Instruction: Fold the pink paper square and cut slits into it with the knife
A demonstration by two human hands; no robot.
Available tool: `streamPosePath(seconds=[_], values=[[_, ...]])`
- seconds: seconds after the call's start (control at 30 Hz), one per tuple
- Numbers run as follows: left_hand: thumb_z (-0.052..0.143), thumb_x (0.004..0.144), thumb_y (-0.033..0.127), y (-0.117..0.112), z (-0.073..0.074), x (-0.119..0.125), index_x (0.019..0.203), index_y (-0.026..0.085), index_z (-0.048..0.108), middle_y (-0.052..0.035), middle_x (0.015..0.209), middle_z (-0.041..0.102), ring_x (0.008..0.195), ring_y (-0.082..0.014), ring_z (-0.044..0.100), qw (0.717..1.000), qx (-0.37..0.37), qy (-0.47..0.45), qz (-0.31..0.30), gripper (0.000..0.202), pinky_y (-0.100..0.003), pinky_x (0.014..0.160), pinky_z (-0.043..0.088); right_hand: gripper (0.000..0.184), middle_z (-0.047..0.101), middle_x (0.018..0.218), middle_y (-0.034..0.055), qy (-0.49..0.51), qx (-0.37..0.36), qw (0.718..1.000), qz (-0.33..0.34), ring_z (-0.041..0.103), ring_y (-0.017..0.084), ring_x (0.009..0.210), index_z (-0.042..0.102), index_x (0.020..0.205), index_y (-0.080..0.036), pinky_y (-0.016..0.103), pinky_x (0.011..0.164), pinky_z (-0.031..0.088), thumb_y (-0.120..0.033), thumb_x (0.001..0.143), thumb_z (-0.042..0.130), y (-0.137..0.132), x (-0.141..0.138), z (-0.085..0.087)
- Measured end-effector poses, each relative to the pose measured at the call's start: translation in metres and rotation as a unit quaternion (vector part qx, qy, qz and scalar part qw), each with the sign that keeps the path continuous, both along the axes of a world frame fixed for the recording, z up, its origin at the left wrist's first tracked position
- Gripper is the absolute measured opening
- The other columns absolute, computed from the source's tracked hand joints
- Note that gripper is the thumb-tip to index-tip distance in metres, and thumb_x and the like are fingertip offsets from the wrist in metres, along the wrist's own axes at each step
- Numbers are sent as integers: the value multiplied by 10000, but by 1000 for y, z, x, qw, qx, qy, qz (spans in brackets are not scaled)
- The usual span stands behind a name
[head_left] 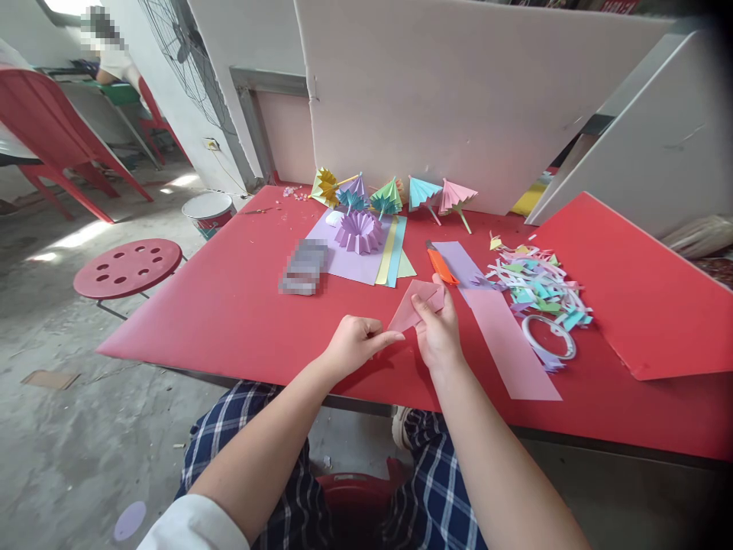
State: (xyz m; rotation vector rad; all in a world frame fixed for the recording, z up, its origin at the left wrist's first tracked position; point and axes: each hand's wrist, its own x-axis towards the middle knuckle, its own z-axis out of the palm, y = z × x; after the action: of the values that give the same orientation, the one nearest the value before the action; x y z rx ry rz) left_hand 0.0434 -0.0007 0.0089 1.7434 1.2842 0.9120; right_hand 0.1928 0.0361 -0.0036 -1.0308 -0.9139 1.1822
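Note:
A folded pink paper piece is held just above the red table near its front edge. My left hand pinches its lower left corner with closed fingers. My right hand grips its right side, thumb pressed on top. A long pink paper strip lies flat to the right of my right hand. An orange utility knife rests just beyond the folded piece on a lilac strip.
Several small paper umbrellas stand along a white board at the back. A purple pleated rosette sits on coloured sheets. Paper scraps and a tape roll lie right. A red stool stands left; a person sits far back left.

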Motion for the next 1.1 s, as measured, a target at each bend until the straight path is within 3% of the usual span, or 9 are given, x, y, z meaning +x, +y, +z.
streamPosePath(seconds=[0.17,0.27,0.37,0.47,0.57,0.67,0.73,0.9,1.1], values=[[487,780,512,-3,3,2,650,153,573,-34,624,641,590,-144,596,987,-112,-100,-58,392,-249,542,433,726,498,1246,31,-10,9,1000,5,492,173,1116,323,1302,-341,351,912,434,-337,668,678,0,1,2],[518,782,475,-3,1,6,866,153,564,-80,790,675,705,-180,643,950,-204,-209,-112,336,-278,578,486,755,442,1307,35,-53,24,998,13,483,183,1125,316,1311,-343,349,918,432,-340,654,690,-3,-3,5],[553,771,443,-2,-2,10,921,143,539,-108,835,667,725,-197,648,924,-239,-273,-121,336,-294,559,510,779,482,1259,53,-91,28,994,56,520,196,1069,285,1332,-343,357,875,462,-353,662,682,-7,-7,6],[559,775,411,0,-4,11,949,131,537,-110,849,654,704,-181,646,920,-233,-296,-104,331,-273,547,512,759,503,1218,61,-145,59,986,64,515,199,1074,256,1345,-337,364,865,464,-364,696,649,-8,-9,5],[532,790,395,2,-4,10,1011,154,509,-90,880,640,645,-159,640,927,-219,-299,-66,328,-230,470,481,686,523,1164,64,-256,138,956,-41,509,193,1055,327,1317,-296,366,879,445,-341,708,638,-9,-6,5],[494,808,368,4,-6,9,1048,169,488,-65,886,631,467,-81,552,943,-185,-277,-21,312,-181,368,371,405,604,863,33,-367,214,897,-123,563,158,798,524,1162,-243,332,779,471,-314,766,574,-11,-3,6],[471,819,341,5,-8,9,1004,165,512,-37,840,622,396,-34,439,955,-152,-253,-9,259,-178,370,326,280,593,695,5,-401,232,880,-100,546,133,637,599,1057,-227,294,676,480,-307,798,531,-14,-3,8],[449,818,269,6,-14,11,760,152,543,-11,746,578,681,-108,527,984,-61,-167,9,161,-229,640,416,385,600,629,-22,-390,187,901,12,542,120,573,548,1164,-212,264,627,478,-339,801,527,-18,-7,10],[397,814,212,4,-16,9,897,188,546,8,768,582,688,-120,515,996,-36,-80,26,173,-236,636,403,380,601,643,-19,-337,121,932,63,546,117,545,566,1099,-206,272,599,477,-406,777,547,-17,-7,10]])
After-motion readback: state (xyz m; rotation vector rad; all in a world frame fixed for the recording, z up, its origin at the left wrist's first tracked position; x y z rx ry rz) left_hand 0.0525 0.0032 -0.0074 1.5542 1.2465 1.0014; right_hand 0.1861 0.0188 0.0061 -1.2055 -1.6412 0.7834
